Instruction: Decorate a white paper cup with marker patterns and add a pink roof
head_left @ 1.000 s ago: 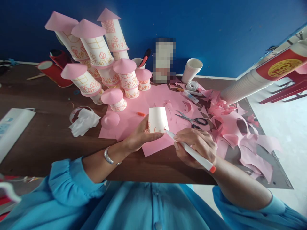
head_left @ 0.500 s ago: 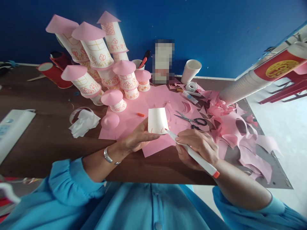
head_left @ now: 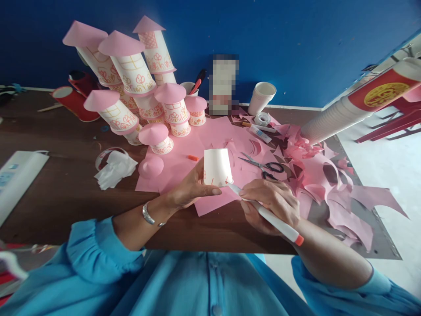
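Bare bench edge (head_left: 197, 241) fronts the cup (head_left: 217, 166) our left grip (head_left: 190, 188) holds; our right grip (head_left: 272, 202) holds a marker (head_left: 275, 222), tip cupward.

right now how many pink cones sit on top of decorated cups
7. Upper row: left cone, middle cone, right cone. Lower, left to right: first cone, second cone, third cone, fourth cone. More could be hidden behind.

A blue wall (head_left: 296, 44) stands behind the brown table (head_left: 75, 202).
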`<action>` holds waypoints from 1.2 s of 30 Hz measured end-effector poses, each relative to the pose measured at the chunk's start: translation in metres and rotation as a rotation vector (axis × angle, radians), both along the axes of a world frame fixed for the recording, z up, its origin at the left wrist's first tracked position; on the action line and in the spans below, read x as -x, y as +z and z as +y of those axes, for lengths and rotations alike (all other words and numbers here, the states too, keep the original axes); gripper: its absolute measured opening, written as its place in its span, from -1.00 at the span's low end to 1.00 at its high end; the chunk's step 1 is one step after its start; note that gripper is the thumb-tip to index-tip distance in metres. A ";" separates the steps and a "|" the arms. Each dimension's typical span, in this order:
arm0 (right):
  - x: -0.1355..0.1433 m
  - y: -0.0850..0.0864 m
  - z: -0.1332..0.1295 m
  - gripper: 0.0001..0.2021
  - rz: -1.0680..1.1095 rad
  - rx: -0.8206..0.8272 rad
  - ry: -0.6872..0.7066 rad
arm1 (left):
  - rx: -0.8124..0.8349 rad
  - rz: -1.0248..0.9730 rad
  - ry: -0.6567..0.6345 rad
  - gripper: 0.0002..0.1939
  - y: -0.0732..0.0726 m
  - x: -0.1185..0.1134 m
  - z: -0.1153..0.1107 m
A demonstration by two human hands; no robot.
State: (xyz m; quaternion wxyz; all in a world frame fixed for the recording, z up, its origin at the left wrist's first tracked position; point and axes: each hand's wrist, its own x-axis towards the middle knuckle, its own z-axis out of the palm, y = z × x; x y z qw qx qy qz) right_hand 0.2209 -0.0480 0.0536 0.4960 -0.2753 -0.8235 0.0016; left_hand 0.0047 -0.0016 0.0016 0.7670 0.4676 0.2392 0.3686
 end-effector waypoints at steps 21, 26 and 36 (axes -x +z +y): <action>0.001 -0.004 -0.002 -0.78 -0.017 0.014 -0.036 | -0.073 0.058 0.016 -0.07 -0.007 0.001 -0.001; 0.000 -0.004 -0.001 -0.78 -0.027 -0.002 -0.052 | -0.062 0.059 0.014 -0.06 -0.006 0.001 -0.001; 0.000 -0.004 -0.001 -0.76 -0.037 0.013 -0.057 | -0.050 0.090 0.013 -0.08 -0.008 0.003 -0.001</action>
